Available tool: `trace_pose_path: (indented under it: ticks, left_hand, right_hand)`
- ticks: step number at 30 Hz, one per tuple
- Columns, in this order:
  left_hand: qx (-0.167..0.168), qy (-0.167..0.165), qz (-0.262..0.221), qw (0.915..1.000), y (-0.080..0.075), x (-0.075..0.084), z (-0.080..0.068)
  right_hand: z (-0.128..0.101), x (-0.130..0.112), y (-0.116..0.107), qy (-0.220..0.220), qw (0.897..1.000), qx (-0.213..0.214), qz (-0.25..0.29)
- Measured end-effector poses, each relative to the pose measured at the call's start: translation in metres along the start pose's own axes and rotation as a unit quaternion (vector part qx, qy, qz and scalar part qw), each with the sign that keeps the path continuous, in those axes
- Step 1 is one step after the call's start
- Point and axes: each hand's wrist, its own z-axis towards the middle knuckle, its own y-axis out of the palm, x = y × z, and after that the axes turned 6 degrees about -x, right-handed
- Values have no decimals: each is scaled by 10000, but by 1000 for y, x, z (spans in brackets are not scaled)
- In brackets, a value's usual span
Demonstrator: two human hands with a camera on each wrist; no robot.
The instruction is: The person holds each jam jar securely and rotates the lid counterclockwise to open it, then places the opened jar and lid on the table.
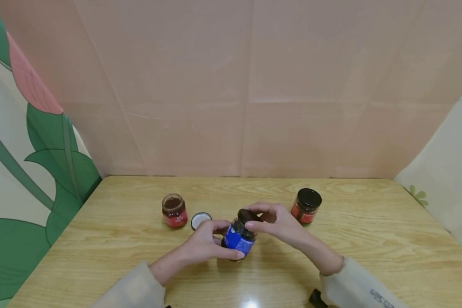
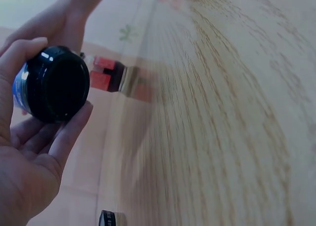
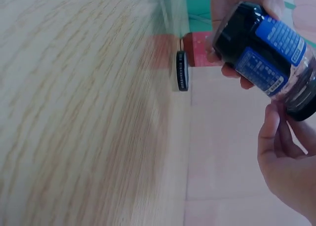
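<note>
Head view: a blue-labelled jar [image 1: 238,238] is held tilted just above the desk [image 1: 369,239], body gripped by the left hand [image 1: 205,244], fingers curled round it. Its dark lid [image 1: 248,215] is pinched by the right hand [image 1: 279,222]. Probably a loose lid [image 1: 200,220] is seen beside an open red-labelled jar [image 1: 174,210]; wrist views are blurred.

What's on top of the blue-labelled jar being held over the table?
A black lid sits on the blue-labelled dark glass jar; the right hand grips its rim while the left hand holds the body. The fingers cover part of the lid.
</note>
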Motion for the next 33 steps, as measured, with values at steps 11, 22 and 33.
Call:
trace_pose_path:
  ticks: [11,22,33]
  left_hand:
    - [-84,43,-168,9998,1,1,0]
    - [505,0,381,9980,2,1,2]
    - [598,115,656,9960,6,1,4]
  right_hand:
    - [0,-2,1,-202,9996,36,-218]
    - [7,-11,7,1172,9826,1236,-739]
    - [12,-19,15,1559,9480,1669,-2216]
